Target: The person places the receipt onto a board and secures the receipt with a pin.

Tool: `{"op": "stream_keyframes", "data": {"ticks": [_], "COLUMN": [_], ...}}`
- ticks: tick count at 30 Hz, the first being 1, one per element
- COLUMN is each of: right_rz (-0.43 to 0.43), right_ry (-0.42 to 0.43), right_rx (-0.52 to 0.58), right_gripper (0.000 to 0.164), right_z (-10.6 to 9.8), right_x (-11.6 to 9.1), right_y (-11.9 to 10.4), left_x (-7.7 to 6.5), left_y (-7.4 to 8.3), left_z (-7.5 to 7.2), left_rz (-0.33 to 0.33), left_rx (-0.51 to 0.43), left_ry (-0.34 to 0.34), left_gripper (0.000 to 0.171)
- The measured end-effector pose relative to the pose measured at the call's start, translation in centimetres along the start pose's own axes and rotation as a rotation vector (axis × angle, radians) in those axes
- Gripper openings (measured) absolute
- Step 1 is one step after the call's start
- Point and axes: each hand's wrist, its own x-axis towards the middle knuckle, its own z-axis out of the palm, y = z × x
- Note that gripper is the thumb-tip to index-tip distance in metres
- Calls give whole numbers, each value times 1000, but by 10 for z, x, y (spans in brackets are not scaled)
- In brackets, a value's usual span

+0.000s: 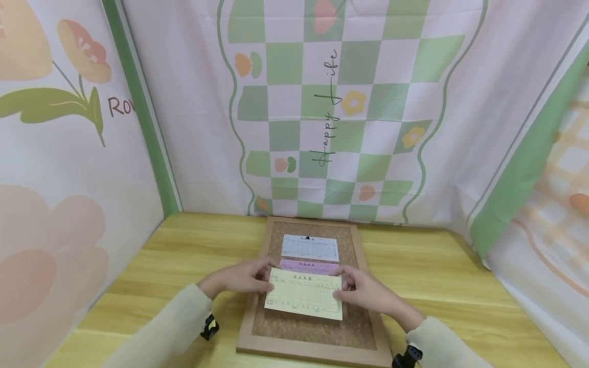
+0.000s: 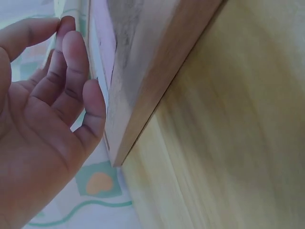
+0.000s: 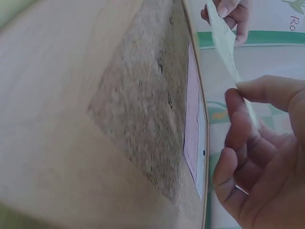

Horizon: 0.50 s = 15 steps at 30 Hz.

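Observation:
A yellow printed form slip (image 1: 304, 296) is held up over the corkboard (image 1: 317, 335), tilted toward the head camera. My left hand (image 1: 241, 277) pinches its left edge between thumb and fingers. At the right edge, my right hand (image 1: 365, 290) does the same; the right wrist view shows this thumb and forefinger meeting on the yellow slip (image 3: 224, 45). Behind it on the board lies a pink form slip (image 1: 308, 266), its lower part hidden by the yellow one. Farther up is a white-blue form slip (image 1: 310, 248) with a black pin (image 1: 307, 237) at its top edge.
The wood-framed board lies flat on a yellow wood-grain table (image 1: 184, 245), its far end near a checkered curtain (image 1: 322, 102). Other printed curtains (image 1: 69, 153) hang at the sides. A black wrist strap (image 1: 210, 327) shows at the left sleeve.

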Motion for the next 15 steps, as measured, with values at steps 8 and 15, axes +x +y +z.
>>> {"op": "stream_keyframes", "data": {"ticks": [8,15], "right_rz": [-57,-33], "right_ry": [-59,-91], "right_rx": [-64,-134], "right_gripper": [40,42], "right_z": [1,2], "right_x": [-5,-7], "right_y": [6,5], "left_x": [9,10], "left_y": [0,3], "left_z": [15,24], "left_rz": [5,-12], "left_rx": [144,161], "left_ry": [-26,-61], "left_gripper": [48,45]}}
